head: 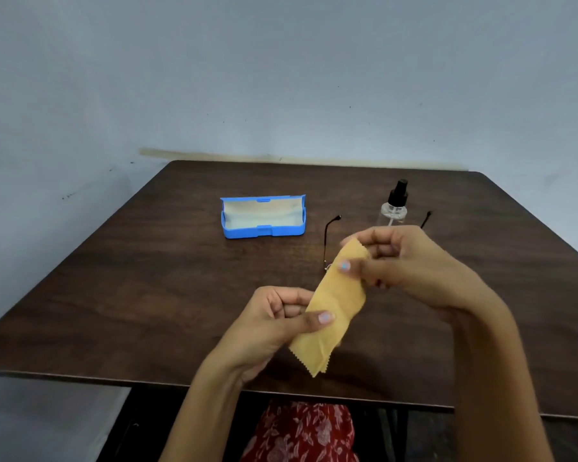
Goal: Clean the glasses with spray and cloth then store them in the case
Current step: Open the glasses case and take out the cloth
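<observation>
Holding a yellow cloth point(336, 303) above the brown table point(147, 295), both hands pinch it tight: the left hand point(281, 320) grips the near part and the right hand point(401, 261) grips the far end. The glasses point(329, 241) lie on the table behind the cloth, mostly hidden, so only their thin dark arms show. A blue case point(262, 216) sits open farther left, and a clear spray bottle point(394, 205) stands at the far right.
</observation>
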Available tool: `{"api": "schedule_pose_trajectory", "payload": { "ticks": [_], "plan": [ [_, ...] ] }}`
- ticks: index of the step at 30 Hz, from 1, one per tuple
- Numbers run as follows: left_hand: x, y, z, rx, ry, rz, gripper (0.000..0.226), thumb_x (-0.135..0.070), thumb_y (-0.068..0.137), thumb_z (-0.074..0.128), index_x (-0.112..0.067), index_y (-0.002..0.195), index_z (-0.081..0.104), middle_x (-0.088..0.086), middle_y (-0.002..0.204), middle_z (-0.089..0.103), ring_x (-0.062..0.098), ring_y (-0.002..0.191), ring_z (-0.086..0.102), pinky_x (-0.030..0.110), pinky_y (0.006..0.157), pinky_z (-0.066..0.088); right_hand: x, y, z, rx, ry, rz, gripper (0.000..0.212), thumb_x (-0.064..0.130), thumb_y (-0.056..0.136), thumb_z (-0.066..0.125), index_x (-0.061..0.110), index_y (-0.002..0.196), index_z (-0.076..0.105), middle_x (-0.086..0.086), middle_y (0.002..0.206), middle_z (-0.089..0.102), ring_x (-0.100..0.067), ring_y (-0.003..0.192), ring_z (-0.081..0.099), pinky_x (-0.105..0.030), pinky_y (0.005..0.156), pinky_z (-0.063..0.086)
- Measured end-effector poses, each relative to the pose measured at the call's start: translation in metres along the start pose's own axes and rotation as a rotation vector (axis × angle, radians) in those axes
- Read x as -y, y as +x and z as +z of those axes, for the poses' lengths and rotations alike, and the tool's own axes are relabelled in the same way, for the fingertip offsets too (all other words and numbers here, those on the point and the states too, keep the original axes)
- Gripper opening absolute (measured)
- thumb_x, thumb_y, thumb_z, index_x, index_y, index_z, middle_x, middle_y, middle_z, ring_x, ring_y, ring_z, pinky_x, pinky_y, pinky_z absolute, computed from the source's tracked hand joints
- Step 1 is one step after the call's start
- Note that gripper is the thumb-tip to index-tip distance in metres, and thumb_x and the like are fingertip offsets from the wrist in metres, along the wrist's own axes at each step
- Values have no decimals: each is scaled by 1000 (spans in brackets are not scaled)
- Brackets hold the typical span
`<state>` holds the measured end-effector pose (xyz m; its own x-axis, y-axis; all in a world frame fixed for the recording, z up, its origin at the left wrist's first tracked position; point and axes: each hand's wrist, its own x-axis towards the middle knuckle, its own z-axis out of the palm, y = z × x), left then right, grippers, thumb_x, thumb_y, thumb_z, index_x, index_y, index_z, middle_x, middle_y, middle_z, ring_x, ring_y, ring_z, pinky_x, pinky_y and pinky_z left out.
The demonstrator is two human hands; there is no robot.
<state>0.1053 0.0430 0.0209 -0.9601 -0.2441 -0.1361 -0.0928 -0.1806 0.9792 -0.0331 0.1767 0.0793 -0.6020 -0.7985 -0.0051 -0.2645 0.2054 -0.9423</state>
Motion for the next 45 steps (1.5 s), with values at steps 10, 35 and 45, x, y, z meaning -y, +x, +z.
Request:
{"api": "schedule_pose_trajectory", "payload": {
  "ticks": [10, 35, 45],
  "plan": [
    [4, 6, 5, -103, 80, -90, 35, -9, 53, 79, -11, 88, 74, 12, 86, 75, 19, 77, 72, 25, 63, 57, -18, 2, -18, -183, 39, -67, 23, 11, 71, 77, 14, 93, 70, -15, 67, 68, -20, 66, 60, -34, 63, 52],
    [6, 5, 11, -41, 356, 177, 73, -31, 56, 86, -24, 123, 57, -9, 118, 67, 8, 115, 59, 36, 101, 43, 3, -1, -6, 147, 170, -235, 32, 14, 68, 72, 14, 97, 58, 0, 65, 62, -9, 56, 56, -18, 52, 46],
    [12, -7, 29, 17, -99, 31, 25, -16, 72, 67, -8, 95, 73, 13, 90, 74, 19, 81, 72, 27, 68, 58, -19, -14, 5, -315, -202, -168, 39, 46, 63, 75, 25, 93, 62, 3, 74, 71, -7, 66, 65, -18, 63, 51]
  ]
}}
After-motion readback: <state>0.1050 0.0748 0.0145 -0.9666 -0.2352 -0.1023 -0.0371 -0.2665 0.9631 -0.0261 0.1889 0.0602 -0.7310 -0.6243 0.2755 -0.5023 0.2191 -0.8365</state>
